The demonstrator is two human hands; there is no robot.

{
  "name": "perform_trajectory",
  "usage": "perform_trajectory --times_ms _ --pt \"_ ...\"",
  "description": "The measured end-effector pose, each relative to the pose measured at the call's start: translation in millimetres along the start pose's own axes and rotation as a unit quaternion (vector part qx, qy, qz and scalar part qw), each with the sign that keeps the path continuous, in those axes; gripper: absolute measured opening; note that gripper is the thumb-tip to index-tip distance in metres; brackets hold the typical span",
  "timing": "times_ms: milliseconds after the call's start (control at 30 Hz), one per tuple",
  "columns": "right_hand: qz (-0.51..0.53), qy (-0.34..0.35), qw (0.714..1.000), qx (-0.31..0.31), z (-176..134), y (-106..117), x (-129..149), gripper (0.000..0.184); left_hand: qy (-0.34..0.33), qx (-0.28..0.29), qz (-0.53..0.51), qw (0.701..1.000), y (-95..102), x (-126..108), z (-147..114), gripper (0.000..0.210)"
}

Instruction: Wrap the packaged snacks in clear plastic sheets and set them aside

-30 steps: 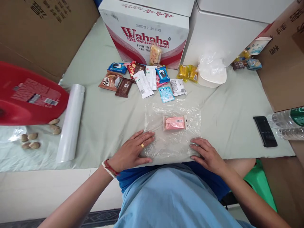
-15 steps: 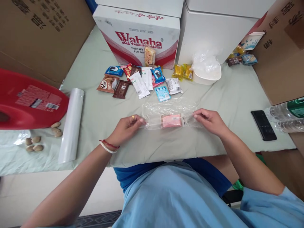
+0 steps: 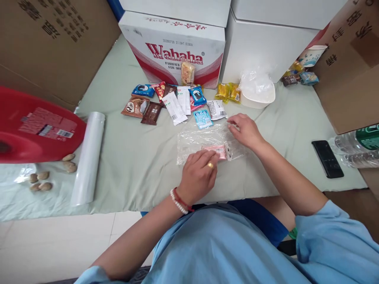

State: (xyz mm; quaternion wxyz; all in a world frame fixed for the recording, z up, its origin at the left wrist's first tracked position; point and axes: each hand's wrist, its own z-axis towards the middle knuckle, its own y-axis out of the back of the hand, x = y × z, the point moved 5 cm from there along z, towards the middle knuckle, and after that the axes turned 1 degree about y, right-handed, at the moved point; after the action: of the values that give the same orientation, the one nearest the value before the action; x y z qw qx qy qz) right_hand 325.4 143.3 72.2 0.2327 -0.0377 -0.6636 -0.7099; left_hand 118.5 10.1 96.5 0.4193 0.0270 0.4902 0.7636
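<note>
A pink wrapped packet (image 3: 221,150) lies inside a clear plastic bag (image 3: 189,141) spread on the cloth in front of me. My left hand (image 3: 199,173) rests over the packet's left part, fingers stretched out and flat, partly hiding it. Above the bag's right end is my right hand (image 3: 244,130), its thumb and forefinger slightly apart by the far edge; I cannot tell whether they touch the film. Just beyond, a light blue packet (image 3: 203,118) and a white printed packet (image 3: 217,109) lie close to the right fingertips.
Several snack packets, including a brown one (image 3: 151,113), lie before a Wahaha carton (image 3: 174,51). A white bowl (image 3: 258,100) holds crumpled plastic. Left are a plastic film roll (image 3: 88,157), a red container (image 3: 38,122) and nuts (image 3: 44,186); right, a phone (image 3: 327,159) and bottles (image 3: 349,141).
My left hand has let go of the bag's left end and moved right onto the pink packet. My right hand has left the right end and moved up and left.
</note>
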Motion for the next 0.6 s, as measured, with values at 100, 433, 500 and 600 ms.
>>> perform_trajectory --times_ms 100,433,500,600 --pt "-0.048 0.023 0.994 0.099 29.6 -21.3 16.8 0.042 0.086 0.099 0.071 0.989 -38.7 15.6 16.6 0.024" --pt "0.088 0.051 0.974 0.201 56.3 -40.8 21.1 0.013 0.139 0.241 0.118 0.953 -57.1 20.9 17.6 0.035" --pt "0.146 0.124 0.968 0.163 52.2 -26.4 27.2 0.010 0.155 0.265 0.119 0.944 -59.6 22.6 17.0 0.038" --pt "0.179 0.212 0.951 0.137 30.3 -6.1 39.3 0.006 0.176 0.266 0.120 0.940 -61.4 24.5 16.9 0.038"
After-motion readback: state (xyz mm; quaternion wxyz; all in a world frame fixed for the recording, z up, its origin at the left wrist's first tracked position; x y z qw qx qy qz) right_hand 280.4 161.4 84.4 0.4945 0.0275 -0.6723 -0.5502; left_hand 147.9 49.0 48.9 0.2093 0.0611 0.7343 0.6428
